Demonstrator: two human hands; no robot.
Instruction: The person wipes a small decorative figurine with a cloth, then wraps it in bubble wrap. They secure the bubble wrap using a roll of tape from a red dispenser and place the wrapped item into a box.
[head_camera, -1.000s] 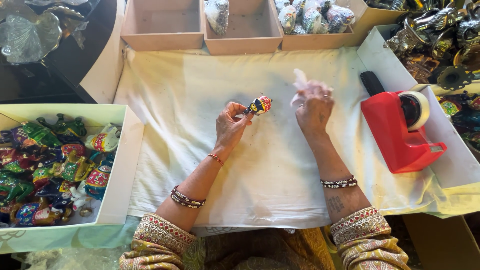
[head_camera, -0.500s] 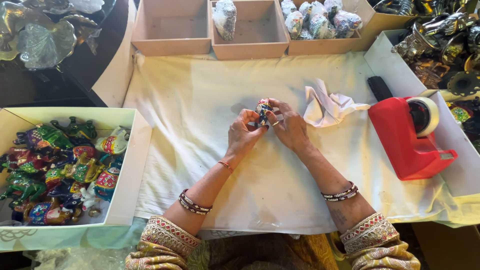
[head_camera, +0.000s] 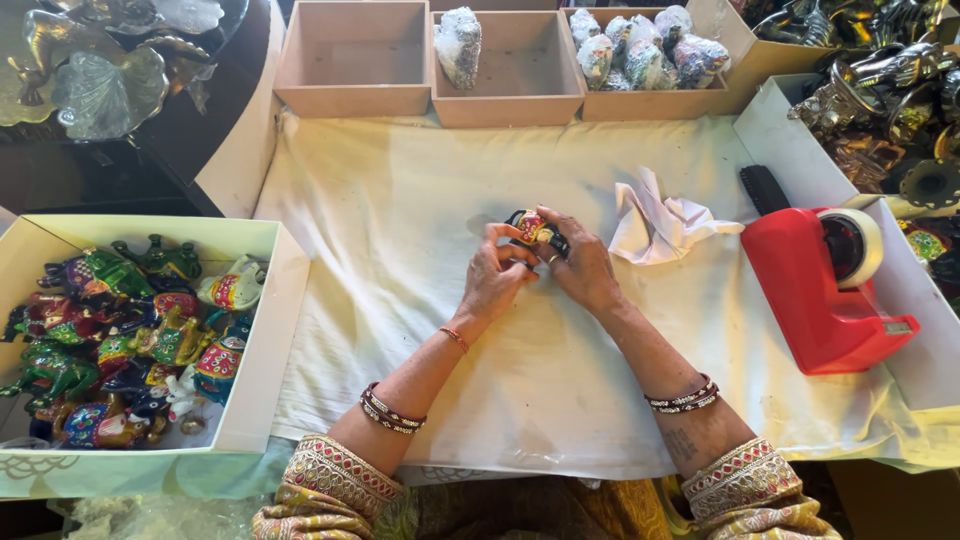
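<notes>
- My fingers (head_camera: 515, 240) of both hands close on a small painted figurine (head_camera: 535, 228), held just above the middle of the white cloth (head_camera: 400, 250) on the bench.
- The left hand (head_camera: 495, 275) and right hand (head_camera: 580, 268) touch.
- Risk, I judge: a loose pinch drops it; its paint could chip.
- Room: cloth open left and front; crumpled tissue (head_camera: 660, 225) and red tape dispenser (head_camera: 830, 290) crowd the right.

I note a glossy, enamel-painted figurine (head_camera: 534, 228) held over matt, creased white cloth (head_camera: 400, 230). Beside it lies crumpled thin white paper (head_camera: 660, 222). The tape dispenser (head_camera: 820, 290) looks like smooth red plastic. Trays (head_camera: 352, 98) appear matt, unfinished fibreboard.
</notes>
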